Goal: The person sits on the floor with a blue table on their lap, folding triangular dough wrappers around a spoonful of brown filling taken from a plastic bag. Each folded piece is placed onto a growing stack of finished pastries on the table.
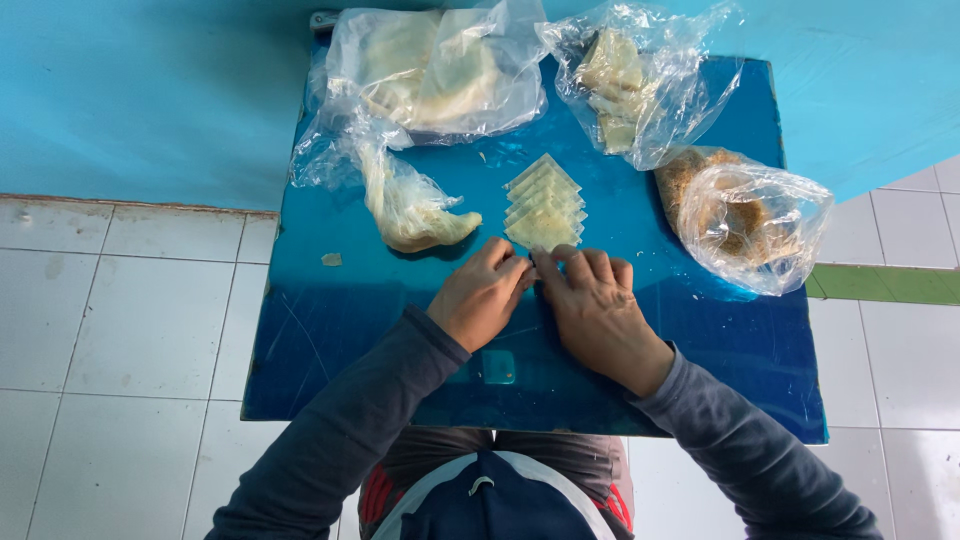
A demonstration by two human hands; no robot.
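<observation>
Head view, looking straight down: a white tiled floor (130, 330) meets a turquoise wall (150, 90) at the far side. Against that wall stands a blue bench (330, 340) with a glossy top.

Four clear plastic bags lie along the far half of the bench. The largest, a flat bag of pale sheets (435, 70), sits far left of centre. A crumpled bag of pale folded pieces (625, 85) lies far right of centre. A bag of brown crumbs (745, 215) rests at the right edge, partly overhanging. A twisted bag of pale dough-like filling (410, 205) lies left of centre, nearer than the flat bag.

A row of pale folded triangles (545, 205) overlaps at bench centre, between the filling bag and the crumb bag.

The left hand (480, 300) and right hand (595, 305), both in dark sleeves, meet just near of that row. Fingertips of each are pinched together where the hands touch; whatever the grip of either closes on is hidden by the fingers and cannot be told.

A small pale scrap (331, 259) lies alone at the left of the bench.
</observation>
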